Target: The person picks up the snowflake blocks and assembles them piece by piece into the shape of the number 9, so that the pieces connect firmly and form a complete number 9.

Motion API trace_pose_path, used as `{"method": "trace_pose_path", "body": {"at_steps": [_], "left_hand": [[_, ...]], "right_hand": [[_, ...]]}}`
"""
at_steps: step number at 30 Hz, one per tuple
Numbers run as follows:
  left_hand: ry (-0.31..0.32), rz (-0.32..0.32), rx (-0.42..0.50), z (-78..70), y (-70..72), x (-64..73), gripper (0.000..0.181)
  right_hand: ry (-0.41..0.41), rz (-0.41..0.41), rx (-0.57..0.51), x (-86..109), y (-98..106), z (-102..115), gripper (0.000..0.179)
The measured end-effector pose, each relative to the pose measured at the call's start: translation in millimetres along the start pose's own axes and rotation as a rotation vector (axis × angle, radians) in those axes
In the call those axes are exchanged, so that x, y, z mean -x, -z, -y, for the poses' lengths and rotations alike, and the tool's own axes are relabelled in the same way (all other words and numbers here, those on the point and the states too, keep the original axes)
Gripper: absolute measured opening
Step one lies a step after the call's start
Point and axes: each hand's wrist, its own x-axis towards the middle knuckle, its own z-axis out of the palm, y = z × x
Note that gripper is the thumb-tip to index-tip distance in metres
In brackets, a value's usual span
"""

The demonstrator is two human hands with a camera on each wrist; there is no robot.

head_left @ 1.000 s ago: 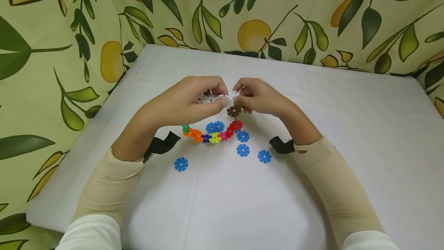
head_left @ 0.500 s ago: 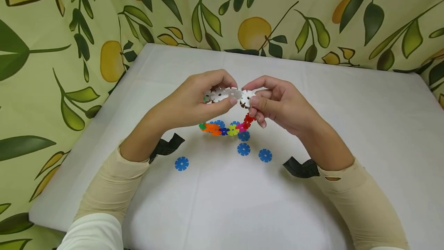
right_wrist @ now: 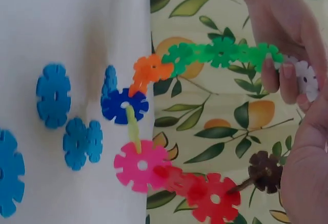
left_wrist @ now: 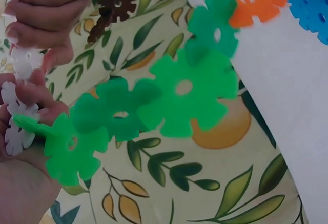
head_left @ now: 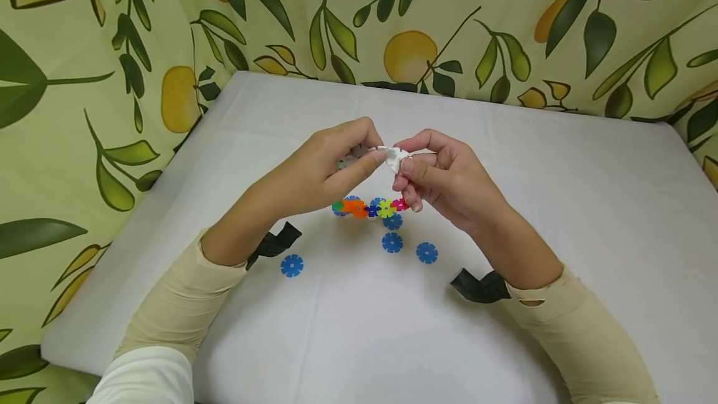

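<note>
A chain of notched plastic flower discs hangs between my hands. My left hand [head_left: 320, 170] pinches the white discs [left_wrist: 19, 116] at one end, which lead into several green discs [left_wrist: 187, 88]. The thumb and fingers of my right hand [head_left: 457, 182] grip a white disc [head_left: 395, 158] right at the left fingertips, tilted. Below hang orange discs [right_wrist: 154, 67], a dark blue disc [right_wrist: 125, 105], a yellow disc [head_left: 387, 208], a pink disc [right_wrist: 138, 165], red discs [right_wrist: 215, 199] and a brown disc [right_wrist: 265, 171]. In the head view my right fingers hide the brown disc.
Several loose blue discs lie on the white table [head_left: 359, 335]: one at left [head_left: 291, 265], one at right [head_left: 427, 253], others behind or under the chain. Black bent pieces [head_left: 273, 243] stick out at both wrists. A leaf-and-fruit patterned cloth [head_left: 336, 24] hangs behind the table.
My right hand has shifted right and turned palm-inward. Half a second ago its white disc faced the camera; now it is tilted against the left fingertips. The hanging chain has swung right.
</note>
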Motion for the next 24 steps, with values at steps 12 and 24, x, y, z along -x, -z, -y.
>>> {"method": "trace_pose_path", "body": {"at_steps": [12,24], "left_hand": [[-0.046,-0.087,0.071,-5.6,-1.1,-2.5,0.01],[0.063,-0.217,0.217,-6.2,1.4,-0.9,0.023]], "right_hand": [[0.295,-0.154,0.474,8.1,3.0,23.5,0.016],[0.03,-0.065,0.938,-1.4,20.1,13.7,0.033]]}}
